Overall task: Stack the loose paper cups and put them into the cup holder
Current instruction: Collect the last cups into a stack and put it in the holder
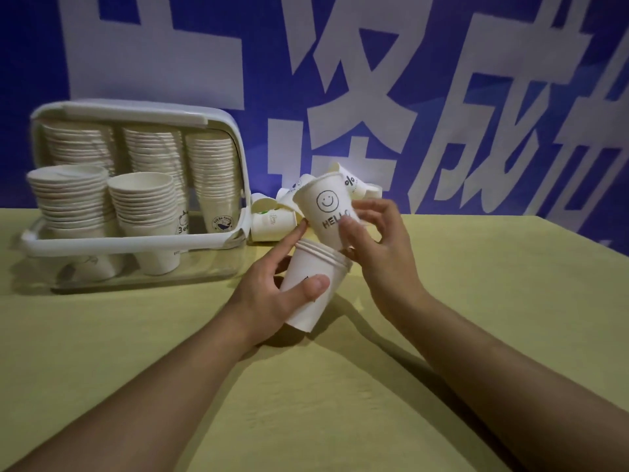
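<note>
Left hand (272, 294) grips upright stack (315, 284); right hand (381, 247) pinches tilted, mouth-up cup (326, 206).

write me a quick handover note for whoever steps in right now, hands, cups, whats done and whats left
Left hand: grip closed on a short stack of cups, held tilted above the table.
Right hand: grip on the smiley "HELLO" cup, its base entering the stack's top.
Done: cup holder at left already holds five stacks.
Left: seat this cup, stack the loose cups lying behind the hands, then load the stack into the holder.
</note>
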### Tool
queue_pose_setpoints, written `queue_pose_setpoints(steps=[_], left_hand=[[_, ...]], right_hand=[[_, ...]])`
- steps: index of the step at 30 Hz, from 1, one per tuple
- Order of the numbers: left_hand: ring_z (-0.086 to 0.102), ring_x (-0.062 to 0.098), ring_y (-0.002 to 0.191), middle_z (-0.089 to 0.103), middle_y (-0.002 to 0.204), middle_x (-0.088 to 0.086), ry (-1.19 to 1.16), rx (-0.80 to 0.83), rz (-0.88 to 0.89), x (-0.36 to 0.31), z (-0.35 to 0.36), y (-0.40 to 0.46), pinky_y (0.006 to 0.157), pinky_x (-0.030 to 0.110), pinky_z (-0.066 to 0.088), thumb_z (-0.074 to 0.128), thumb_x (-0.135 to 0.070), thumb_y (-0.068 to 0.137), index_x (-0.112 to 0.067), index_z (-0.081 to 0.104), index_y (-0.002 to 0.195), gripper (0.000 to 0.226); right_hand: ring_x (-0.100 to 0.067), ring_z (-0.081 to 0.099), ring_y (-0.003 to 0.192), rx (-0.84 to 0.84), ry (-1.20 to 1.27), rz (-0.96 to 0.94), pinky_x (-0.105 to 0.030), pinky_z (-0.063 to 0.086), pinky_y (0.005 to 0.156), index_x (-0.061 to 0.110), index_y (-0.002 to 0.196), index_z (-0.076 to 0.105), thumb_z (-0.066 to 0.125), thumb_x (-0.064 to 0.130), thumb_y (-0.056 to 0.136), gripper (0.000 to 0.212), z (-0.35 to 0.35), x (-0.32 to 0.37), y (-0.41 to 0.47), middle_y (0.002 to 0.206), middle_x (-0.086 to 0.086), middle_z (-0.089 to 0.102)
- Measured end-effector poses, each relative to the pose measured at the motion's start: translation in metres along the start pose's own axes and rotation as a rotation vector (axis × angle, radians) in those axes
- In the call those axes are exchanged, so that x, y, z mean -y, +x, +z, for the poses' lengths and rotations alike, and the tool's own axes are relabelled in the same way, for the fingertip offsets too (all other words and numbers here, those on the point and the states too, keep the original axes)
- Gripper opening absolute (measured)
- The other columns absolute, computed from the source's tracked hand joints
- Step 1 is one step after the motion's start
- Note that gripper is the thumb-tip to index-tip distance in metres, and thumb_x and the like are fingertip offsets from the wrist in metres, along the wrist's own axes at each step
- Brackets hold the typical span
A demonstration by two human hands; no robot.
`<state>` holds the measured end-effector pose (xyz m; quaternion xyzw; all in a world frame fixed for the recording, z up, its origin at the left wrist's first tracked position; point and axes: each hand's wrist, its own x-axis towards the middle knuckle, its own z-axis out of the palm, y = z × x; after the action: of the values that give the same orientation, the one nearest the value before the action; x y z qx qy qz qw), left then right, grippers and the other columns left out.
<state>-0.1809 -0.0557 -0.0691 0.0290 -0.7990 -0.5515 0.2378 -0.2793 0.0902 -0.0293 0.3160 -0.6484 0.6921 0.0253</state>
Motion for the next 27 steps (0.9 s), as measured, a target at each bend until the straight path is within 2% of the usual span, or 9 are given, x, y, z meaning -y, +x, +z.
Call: queue_pose_setpoints(steps=[2, 6, 9, 12, 15, 17, 19, 22, 27], left_hand=[[0.06, 0.007, 0.119, 0.061, 0.132, -0.017, -0.027, -0.017, -0.01, 0.002, -0.002, 0.0, 0.098, 0.043, 0.053, 0.071, -0.07, 0.062, -0.07, 0.029, 0.14, 0.089], [0.06, 0.007, 0.116, 0.062, 0.129, -0.015, -0.022, -0.03, 0.013, 0.002, -0.002, -0.002, 0.095, 0.044, 0.055, 0.071, -0.069, 0.061, -0.068, 0.03, 0.139, 0.088], [0.061, 0.002, 0.106, 0.056, 0.128, -0.015, -0.047, -0.121, 0.003, 0.001, -0.002, -0.004, 0.078, 0.03, 0.059, 0.069, -0.069, 0.059, -0.064, 0.03, 0.133, 0.084], [0.062, -0.001, 0.095, 0.054, 0.125, -0.016, -0.013, -0.213, 0.014, 0.001, -0.007, -0.004, 0.064, 0.016, 0.053, 0.066, -0.069, 0.06, -0.062, 0.03, 0.135, 0.083], [0.064, 0.014, 0.102, 0.061, 0.123, -0.005, -0.004, -0.271, 0.023, 0.004, -0.015, -0.003, 0.073, 0.039, 0.061, 0.07, -0.066, 0.061, -0.059, 0.037, 0.131, 0.078], [0.064, 0.017, 0.106, 0.06, 0.124, -0.006, -0.044, -0.327, 0.036, 0.007, -0.019, -0.002, 0.075, 0.043, 0.062, 0.073, -0.063, 0.061, -0.055, 0.042, 0.127, 0.072], [0.064, 0.014, 0.106, 0.06, 0.124, -0.006, -0.08, -0.388, 0.05, 0.007, -0.022, 0.0, 0.072, 0.027, 0.059, 0.073, -0.061, 0.06, -0.057, 0.044, 0.118, 0.065], [0.063, 0.011, 0.104, 0.062, 0.122, -0.001, -0.116, -0.448, 0.047, 0.009, -0.025, 0.005, 0.068, 0.015, 0.052, 0.074, -0.06, 0.058, -0.059, 0.045, 0.112, 0.061], [0.064, 0.013, 0.107, 0.061, 0.124, 0.004, -0.163, -0.515, 0.014, 0.012, -0.027, 0.01, 0.075, 0.03, 0.058, 0.073, -0.063, 0.055, -0.059, 0.046, 0.114, 0.065]], right_hand=[[-0.019, 0.066, 0.102, -0.027, 0.027, 0.009, -0.048, 0.061, 0.081, 0.031, 0.102, 0.056, 0.067, 0.031, 0.094, 0.014, 0.001, -0.004, 0.0, 0.109, -0.001, 0.063], [-0.016, 0.066, 0.105, 0.005, -0.004, 0.016, -0.042, 0.06, 0.086, 0.046, 0.127, 0.051, 0.07, 0.035, 0.092, 0.042, -0.001, -0.009, -0.002, 0.114, 0.001, 0.061], [-0.01, 0.065, 0.107, 0.055, -0.029, -0.006, -0.039, 0.058, 0.091, 0.036, 0.126, 0.066, 0.062, 0.033, 0.097, 0.029, 0.001, -0.012, -0.009, 0.118, 0.006, 0.067], [-0.004, 0.062, 0.108, 0.134, -0.067, 0.019, -0.034, 0.056, 0.092, 0.048, 0.117, 0.068, 0.057, 0.033, 0.1, 0.025, 0.006, -0.019, -0.014, 0.121, 0.016, 0.067], [-0.005, 0.061, 0.102, 0.153, -0.158, -0.029, -0.029, 0.056, 0.087, 0.049, 0.117, 0.065, 0.061, 0.026, 0.098, 0.031, 0.004, -0.023, -0.006, 0.119, 0.013, 0.064], [-0.002, 0.058, 0.098, 0.157, -0.338, -0.118, -0.022, 0.054, 0.084, 0.043, 0.123, 0.062, 0.065, 0.013, 0.095, 0.041, 0.0, -0.026, 0.012, 0.119, 0.012, 0.059], [-0.001, 0.052, 0.108, 0.225, -0.68, -0.225, -0.022, 0.049, 0.093, 0.039, 0.131, 0.059, 0.067, 0.01, 0.092, 0.049, -0.002, -0.03, 0.039, 0.128, 0.012, 0.053], [-0.016, 0.042, 0.132, 0.356, -1.065, -0.33, -0.036, 0.042, 0.108, 0.036, 0.138, 0.055, 0.071, 0.019, 0.091, 0.053, 0.001, -0.034, 0.084, 0.146, 0.007, 0.047], [-0.026, 0.024, 0.148, 0.521, -1.311, -0.426, -0.055, 0.025, 0.117, 0.04, 0.146, 0.045, 0.078, 0.031, 0.085, 0.07, 0.029, -0.033, 0.142, 0.158, 0.006, 0.036]])
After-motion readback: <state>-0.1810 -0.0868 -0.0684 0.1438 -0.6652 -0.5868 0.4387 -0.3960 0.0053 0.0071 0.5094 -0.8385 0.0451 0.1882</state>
